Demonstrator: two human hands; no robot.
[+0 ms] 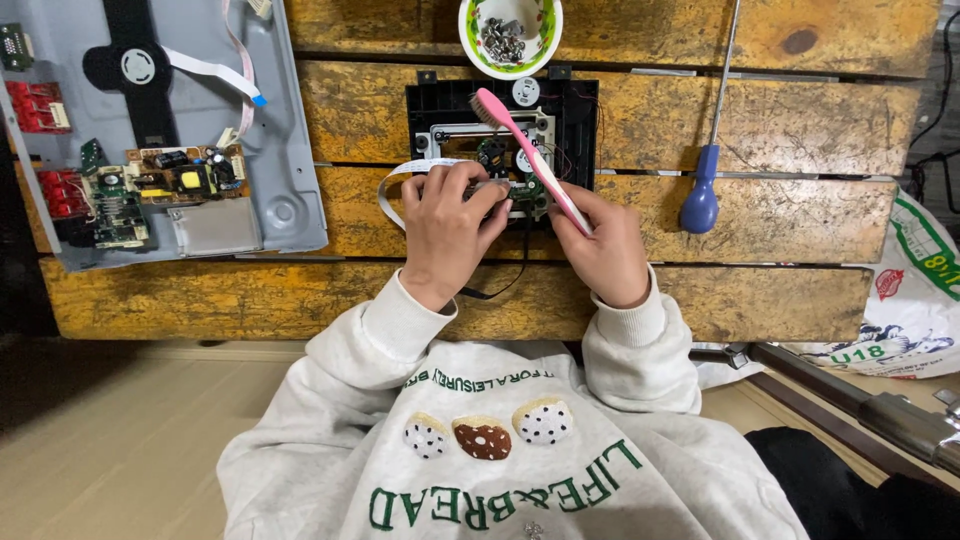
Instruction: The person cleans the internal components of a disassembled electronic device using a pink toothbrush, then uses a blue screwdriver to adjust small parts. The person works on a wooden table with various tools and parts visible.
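A black disc-drive mechanism with a metal frame lies on the wooden plank table. My left hand pinches a small part at the drive's near edge, next to a white flat ribbon cable. My right hand holds a pink toothbrush, whose bristled head points up and left over the drive.
A grey metal chassis with green circuit boards lies at the left. A white bowl with a green rim holds screws beyond the drive. A blue-handled screwdriver lies at the right. A printed sack and a metal bar sit at the right edge.
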